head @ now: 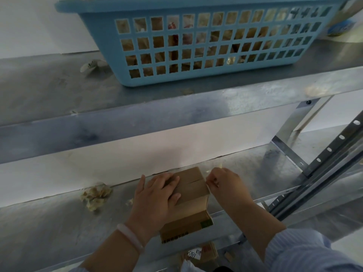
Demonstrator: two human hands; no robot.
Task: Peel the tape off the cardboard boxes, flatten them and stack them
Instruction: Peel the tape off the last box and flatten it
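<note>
A small brown cardboard box (193, 190) stands on the lower metal shelf (49, 222), its two top flaps meeting at a seam. My left hand (155, 195) lies flat on the left part of the top and presses it down. At the box's upper right edge my right hand (224, 183) pinches a thin, pale strip of clear tape (220, 166) that rises above the fingers. The box's front face carries dark print and a green mark.
A crumpled wad of peeled tape (95, 195) lies on the shelf left of the box. On the upper shelf sits a blue plastic basket (196, 44) with tape scraps and cardboard inside. A perforated shelf upright (324, 154) runs at the right. Labelled cardboard pieces (200, 253) lie below.
</note>
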